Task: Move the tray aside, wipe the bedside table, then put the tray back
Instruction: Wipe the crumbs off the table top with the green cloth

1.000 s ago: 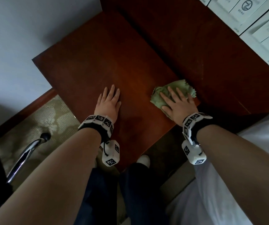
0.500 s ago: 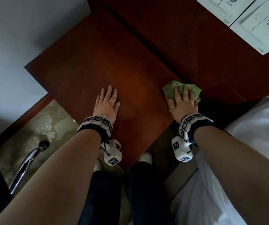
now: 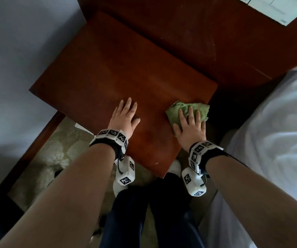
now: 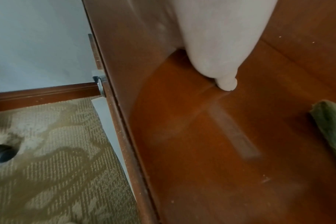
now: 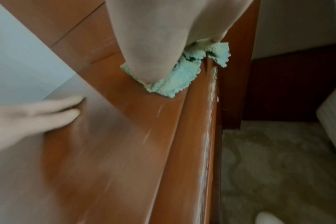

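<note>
Evidently bracing, the left hand [image 3: 124, 117] lies flat and released on the table [image 3: 119, 68], while the right hand [image 3: 190, 127] presses the green cloth [image 3: 174, 111] with spread fingers near its bedside edge; no tray in sight.

No legible text or labels anywhere.

White bedding [image 3: 278, 133], patterned carpet [image 4: 48, 166] (beige), switch panel [image 3: 276, 8].
</note>
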The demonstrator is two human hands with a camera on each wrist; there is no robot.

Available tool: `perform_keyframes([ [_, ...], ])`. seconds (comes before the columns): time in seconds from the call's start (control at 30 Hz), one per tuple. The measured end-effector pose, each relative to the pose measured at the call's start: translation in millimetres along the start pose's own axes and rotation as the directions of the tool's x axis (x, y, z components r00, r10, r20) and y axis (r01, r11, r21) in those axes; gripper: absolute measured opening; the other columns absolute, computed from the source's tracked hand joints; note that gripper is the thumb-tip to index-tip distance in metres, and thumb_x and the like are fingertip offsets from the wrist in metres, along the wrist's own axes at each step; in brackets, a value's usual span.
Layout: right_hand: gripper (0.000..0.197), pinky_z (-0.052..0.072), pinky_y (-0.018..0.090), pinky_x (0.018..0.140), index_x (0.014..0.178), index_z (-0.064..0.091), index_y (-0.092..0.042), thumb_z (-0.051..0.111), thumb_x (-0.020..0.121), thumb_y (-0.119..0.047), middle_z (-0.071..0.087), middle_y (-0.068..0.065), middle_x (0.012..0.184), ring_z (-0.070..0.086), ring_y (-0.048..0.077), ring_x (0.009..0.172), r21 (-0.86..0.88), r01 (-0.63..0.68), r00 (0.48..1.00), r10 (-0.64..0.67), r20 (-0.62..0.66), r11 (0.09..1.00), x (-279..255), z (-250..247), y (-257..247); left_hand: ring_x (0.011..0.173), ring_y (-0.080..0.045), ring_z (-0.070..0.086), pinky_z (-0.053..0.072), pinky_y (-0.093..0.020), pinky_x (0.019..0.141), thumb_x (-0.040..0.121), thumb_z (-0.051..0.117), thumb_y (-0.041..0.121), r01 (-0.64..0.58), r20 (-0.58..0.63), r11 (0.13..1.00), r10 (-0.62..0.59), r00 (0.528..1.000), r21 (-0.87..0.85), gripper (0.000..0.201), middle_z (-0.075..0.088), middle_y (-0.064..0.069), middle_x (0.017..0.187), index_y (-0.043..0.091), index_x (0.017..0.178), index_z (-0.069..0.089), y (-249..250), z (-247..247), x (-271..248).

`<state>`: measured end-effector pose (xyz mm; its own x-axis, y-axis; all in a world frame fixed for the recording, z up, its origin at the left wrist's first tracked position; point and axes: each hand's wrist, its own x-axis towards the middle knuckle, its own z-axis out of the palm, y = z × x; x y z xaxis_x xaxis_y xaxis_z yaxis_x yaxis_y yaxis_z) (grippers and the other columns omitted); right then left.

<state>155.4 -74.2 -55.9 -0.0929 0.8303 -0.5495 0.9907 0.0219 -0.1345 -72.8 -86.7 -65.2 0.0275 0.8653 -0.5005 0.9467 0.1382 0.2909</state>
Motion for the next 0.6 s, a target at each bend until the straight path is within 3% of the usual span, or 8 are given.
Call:
perform_keyframes([
  [0.37,0.059,-0.006,0.05,0.117,0.149,-0.008,-0.034,0.017,0.098,-0.05,-0.016,0.002,0.159,-0.017,0.029,0.145,-0.011,0.017,0.999,-0.018,-0.039,1.0,-75,70,-48,0.148,-0.021,-0.011,-0.001,-0.036,0.122,0.101,0.025,0.042,-0.131,0.042,0.986,0.128,0.991,0.098,0.058,-0.013,0.003,0.16,0.024,0.151,0.001,-16,5,-11],
  [0.53,0.062,-0.007,0.05,0.117,0.142,-0.02,-0.032,-0.007,0.085,-0.054,-0.019,0.005,0.158,-0.018,0.03,0.145,-0.004,-0.054,0.998,0.054,-0.038,0.999,-93,92,-67,0.149,-0.021,-0.009,0.001,-0.036,0.122,0.101,0.028,0.04,-0.202,0.029,0.976,0.2,0.979,0.083,0.058,-0.009,0.003,0.161,0.024,0.151,0.006,-26,8,-12],
  [0.6,0.063,-0.007,0.05,0.116,0.141,-0.02,-0.031,-0.009,0.083,-0.054,-0.016,0.006,0.158,-0.016,0.031,0.145,0.035,-0.103,0.993,0.105,-0.044,0.994,-99,99,-78,0.149,-0.022,-0.008,0.001,-0.036,0.121,0.1,0.031,0.04,-0.225,0.025,0.972,0.224,0.974,0.069,0.058,-0.007,0.003,0.161,0.024,0.151,0.008,-30,8,-12],
])
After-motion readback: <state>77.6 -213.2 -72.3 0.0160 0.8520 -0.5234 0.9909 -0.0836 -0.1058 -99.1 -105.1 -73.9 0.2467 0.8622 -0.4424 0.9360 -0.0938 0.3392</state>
